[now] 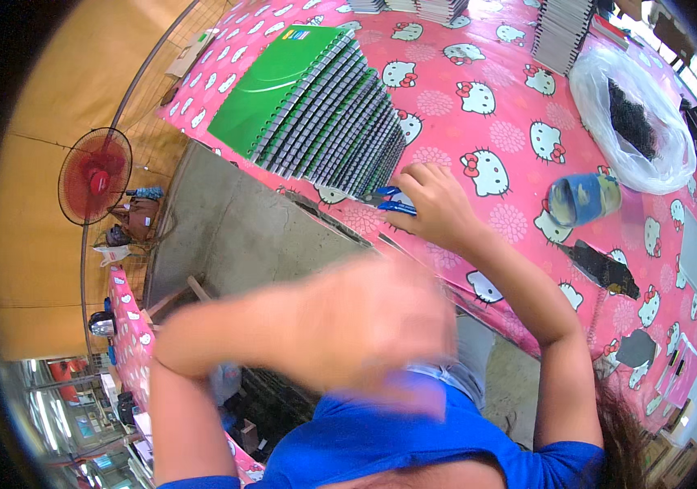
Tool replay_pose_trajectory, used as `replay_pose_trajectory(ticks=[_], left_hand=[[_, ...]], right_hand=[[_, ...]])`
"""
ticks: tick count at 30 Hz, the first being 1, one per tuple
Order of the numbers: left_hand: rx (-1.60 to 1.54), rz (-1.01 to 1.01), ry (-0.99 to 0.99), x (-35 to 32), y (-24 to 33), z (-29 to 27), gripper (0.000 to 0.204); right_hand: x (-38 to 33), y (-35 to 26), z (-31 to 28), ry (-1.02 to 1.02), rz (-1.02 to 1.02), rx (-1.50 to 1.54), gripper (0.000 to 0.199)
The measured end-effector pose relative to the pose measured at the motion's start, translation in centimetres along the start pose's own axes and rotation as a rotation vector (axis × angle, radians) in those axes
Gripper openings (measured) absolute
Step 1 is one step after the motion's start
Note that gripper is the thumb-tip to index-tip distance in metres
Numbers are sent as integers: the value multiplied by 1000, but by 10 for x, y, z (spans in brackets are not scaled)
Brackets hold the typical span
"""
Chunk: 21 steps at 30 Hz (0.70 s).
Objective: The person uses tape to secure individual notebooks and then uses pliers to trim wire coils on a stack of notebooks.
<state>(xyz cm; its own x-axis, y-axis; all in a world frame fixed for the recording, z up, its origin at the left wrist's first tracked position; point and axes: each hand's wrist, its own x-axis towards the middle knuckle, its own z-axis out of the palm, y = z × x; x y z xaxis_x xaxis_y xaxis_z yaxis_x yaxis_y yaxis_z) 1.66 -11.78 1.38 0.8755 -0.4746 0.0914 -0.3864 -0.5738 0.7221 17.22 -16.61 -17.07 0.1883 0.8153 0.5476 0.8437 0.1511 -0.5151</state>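
My right hand (434, 200) is closed around blue-handled pliers (394, 205). The tool's dark jaws reach the near end of a stack of spiral-bound notebooks (328, 110). These lie fanned out along the table edge, their dark wire coils facing right and the top one showing a green cover. My left hand (381, 318) is raised in front of my body, close to the camera and smeared by motion. Its fingers cannot be made out, nor whether anything is in them.
A pink patterned cloth (499, 138) covers the table and is torn in places. To the right are a blue cup-like container (584, 200) and a clear plastic bag (666, 163) with dark coils inside. More bound stacks (562, 37) stand at the back. A red fan (97, 178) is at far left.
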Motion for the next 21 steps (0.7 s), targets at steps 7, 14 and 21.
replay_pose_trajectory(ticks=[7, 14, 21], left_hand=[[-1692, 651, 589, 41, 82, 89, 56], [-1990, 1000, 356, 59, 75, 97, 43], [-1971, 982, 381, 61, 72, 90, 33]], right_hand=[[15, 1, -14, -465, 543, 545, 34], [2, -8, -10, 65, 0, -15, 34], [4, -1, 3, 26, 19, 77, 32]])
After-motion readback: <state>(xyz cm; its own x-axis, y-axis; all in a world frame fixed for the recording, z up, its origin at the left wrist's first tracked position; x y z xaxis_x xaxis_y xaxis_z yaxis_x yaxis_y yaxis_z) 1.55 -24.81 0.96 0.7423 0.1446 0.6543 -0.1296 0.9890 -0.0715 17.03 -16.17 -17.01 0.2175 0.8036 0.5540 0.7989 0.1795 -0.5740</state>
